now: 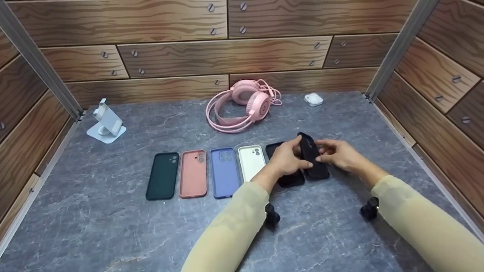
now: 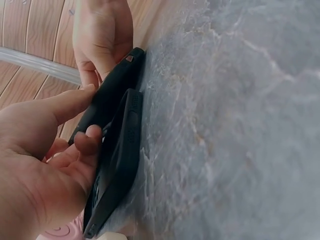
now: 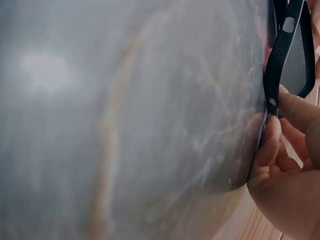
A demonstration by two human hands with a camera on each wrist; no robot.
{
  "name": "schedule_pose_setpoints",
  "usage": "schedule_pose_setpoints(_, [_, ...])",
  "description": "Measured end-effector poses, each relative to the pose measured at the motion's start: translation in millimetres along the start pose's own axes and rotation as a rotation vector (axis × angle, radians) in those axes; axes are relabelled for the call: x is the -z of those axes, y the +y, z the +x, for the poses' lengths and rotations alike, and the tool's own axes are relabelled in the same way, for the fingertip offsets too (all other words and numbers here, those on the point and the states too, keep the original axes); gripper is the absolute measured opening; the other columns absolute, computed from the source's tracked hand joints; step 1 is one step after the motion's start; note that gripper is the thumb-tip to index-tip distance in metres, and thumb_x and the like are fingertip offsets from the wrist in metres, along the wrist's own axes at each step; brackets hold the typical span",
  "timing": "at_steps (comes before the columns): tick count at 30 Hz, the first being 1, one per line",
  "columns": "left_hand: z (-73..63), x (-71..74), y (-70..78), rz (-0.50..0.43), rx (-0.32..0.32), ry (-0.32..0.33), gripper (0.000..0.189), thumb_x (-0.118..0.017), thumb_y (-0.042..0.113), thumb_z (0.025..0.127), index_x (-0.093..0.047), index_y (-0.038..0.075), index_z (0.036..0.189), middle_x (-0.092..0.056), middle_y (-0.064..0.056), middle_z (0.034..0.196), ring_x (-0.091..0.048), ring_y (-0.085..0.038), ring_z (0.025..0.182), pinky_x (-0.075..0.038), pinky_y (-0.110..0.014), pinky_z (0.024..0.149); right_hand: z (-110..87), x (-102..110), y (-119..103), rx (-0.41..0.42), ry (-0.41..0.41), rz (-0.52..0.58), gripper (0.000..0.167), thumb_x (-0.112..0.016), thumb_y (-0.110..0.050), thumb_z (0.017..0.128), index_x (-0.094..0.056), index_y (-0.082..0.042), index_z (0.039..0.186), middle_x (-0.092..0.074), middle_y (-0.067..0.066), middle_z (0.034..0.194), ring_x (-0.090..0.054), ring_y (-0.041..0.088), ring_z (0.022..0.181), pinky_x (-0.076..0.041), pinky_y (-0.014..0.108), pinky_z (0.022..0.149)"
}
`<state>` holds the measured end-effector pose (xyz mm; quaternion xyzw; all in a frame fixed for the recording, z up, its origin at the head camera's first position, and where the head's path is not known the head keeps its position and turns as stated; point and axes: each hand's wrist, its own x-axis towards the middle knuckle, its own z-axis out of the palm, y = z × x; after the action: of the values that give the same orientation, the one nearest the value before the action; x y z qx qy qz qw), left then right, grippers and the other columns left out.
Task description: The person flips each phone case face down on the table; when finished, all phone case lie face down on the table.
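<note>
Both hands are meeting over the grey stone tabletop (image 1: 113, 226), in front of the pink headphones (image 1: 242, 104) and slightly to their right. The left hand (image 1: 289, 158) and the right hand (image 1: 338, 154) are together holding a black phone case (image 1: 314, 158), tilted up on its long edge with the lower edge touching the tabletop. The left grip is closing on the case between thumb and curled fingers, as the left wrist view is showing (image 2: 107, 100); the right grip is pinching the opposite edge (image 3: 272, 75), fingertips resting against the stone. A second black case (image 1: 287, 177) is lying flat just beside the held one, partly under the left hand; whether the two cases are touching is hard to tell.

Extending leftward from that flat case, in front of the headphones, a row of cases is lying face down: white (image 1: 251, 162), blue (image 1: 224, 172), salmon (image 1: 193, 173) and dark green (image 1: 163, 175). A white phone stand (image 1: 107, 122) is standing well to the left of the headphones, and a small white earbud case (image 1: 313, 99) is sitting just to their right.
</note>
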<state>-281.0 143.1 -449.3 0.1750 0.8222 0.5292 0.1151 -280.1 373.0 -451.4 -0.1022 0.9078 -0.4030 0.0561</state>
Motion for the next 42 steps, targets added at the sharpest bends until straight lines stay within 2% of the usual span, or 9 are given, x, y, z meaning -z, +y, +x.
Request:
schedule_pose_setpoints(6, [-1.0,0.3,-0.9,-0.129,-0.014,-0.034,0.097,-0.092,0.005,0.082,-0.042,0.013,0.164,-0.071,-0.009,0.129,-0.071,-0.011,0.077,-0.055,-0.023,0.082,-0.5,-1.4,-7.0,0.053,0.063,-0.136,0.068,-0.082,0.001,0.089,-0.052,0.009,0.15,-0.068,0.022,0.112,-0.066,0.032,0.099,-0.052,0.023,0.08])
schedule_pose_setpoints(10, [-0.2,-2.3,-3.2,-0.24,-0.019,-0.037,0.096,-0.091,-0.001,0.081,-0.043,0.01,0.163,-0.069,-0.012,0.129,-0.07,-0.01,0.077,-0.056,-0.022,0.081,-0.1,-2.4,-11.4,0.076,0.038,-0.118,0.069,-0.077,0.01,0.089,-0.049,0.009,0.152,-0.069,0.021,0.11,-0.069,0.033,0.099,-0.054,0.022,0.081])
schedule_pose_setpoints(17, [0.2,-4.3,-5.6,-0.392,-0.007,-0.044,0.096,-0.09,-0.006,0.08,-0.043,0.009,0.163,-0.068,-0.013,0.131,-0.072,-0.018,0.094,-0.057,-0.025,0.087,-0.1,3.7,-17.8,0.021,-0.056,0.039,0.074,-0.07,0.011,0.094,-0.036,0.009,0.16,-0.071,0.028,0.116,-0.072,0.034,0.103,-0.058,0.022,0.079])
schedule_pose_setpoints(23, [0.0,-6.7,-4.5,-0.543,-0.005,-0.098,0.098,-0.086,-0.012,0.081,-0.038,0.007,0.164,-0.065,-0.014,0.135,-0.076,-0.023,0.091,-0.06,-0.031,0.086,-6.1,16.8,-17.3,-0.07,-0.136,0.346,0.072,-0.062,-0.004,0.107,-0.022,0.005,0.166,-0.066,0.033,0.127,-0.073,0.024,0.106,-0.06,0.038,0.091])
schedule_pose_setpoints(26, [0.2,-9.0,-5.1,-0.573,-0.005,-0.105,0.097,-0.086,-0.012,0.082,-0.038,0.008,0.164,-0.064,-0.012,0.134,-0.075,-0.022,0.093,-0.06,-0.031,0.087,-8.7,20.9,-17.6,-0.099,-0.159,0.434,0.071,-0.06,-0.015,0.11,-0.021,0.003,0.167,-0.067,0.03,0.128,-0.074,0.024,0.107,-0.06,0.041,0.094])
schedule_pose_setpoints(29, [-0.4,-9.8,-4.5,-0.588,0.003,-0.116,0.097,-0.087,-0.009,0.082,-0.038,0.01,0.165,-0.062,-0.009,0.137,-0.075,-0.021,0.096,-0.059,-0.031,0.088,-8.8,22.6,-18.8,-0.129,-0.176,0.465,0.073,-0.062,-0.022,0.11,-0.022,0.0,0.168,-0.068,0.025,0.128,-0.074,0.025,0.108,-0.06,0.043,0.094])
schedule_pose_setpoints(33, [-0.7,-10.3,-3.7,-0.611,0.022,-0.132,0.098,-0.087,-0.007,0.083,-0.036,0.011,0.166,-0.059,-0.006,0.139,-0.074,-0.021,0.098,-0.059,-0.032,0.09,-8.7,22.1,-21.2,-0.144,-0.197,0.49,0.074,-0.064,-0.022,0.109,-0.023,-0.002,0.168,-0.07,0.019,0.127,-0.074,0.023,0.108,-0.06,0.043,0.093])
schedule_pose_setpoints(37, [-0.8,-10.3,-3.5,-0.625,0.025,-0.143,0.099,-0.087,-0.007,0.083,-0.036,0.012,0.166,-0.057,-0.007,0.14,-0.074,-0.021,0.098,-0.059,-0.032,0.09,-8.4,20.9,-23.2,-0.144,-0.204,0.521,0.075,-0.064,-0.017,0.108,-0.022,-0.002,0.168,-0.068,0.022,0.132,-0.074,0.024,0.11,-0.06,0.042,0.092])
schedule_pose_setpoints(42, [-1.1,-12.1,-2.7,-0.612,0.009,-0.148,0.098,-0.088,-0.005,0.083,-0.038,0.016,0.166,-0.057,-0.007,0.139,-0.073,-0.02,0.095,-0.059,-0.031,0.089,-8.1,20.7,-27.2,-0.16,-0.206,0.56,0.076,-0.066,-0.014,0.107,-0.022,-0.006,0.169,-0.053,0.031,0.148,-0.071,0.029,0.115,-0.059,0.044,0.094])
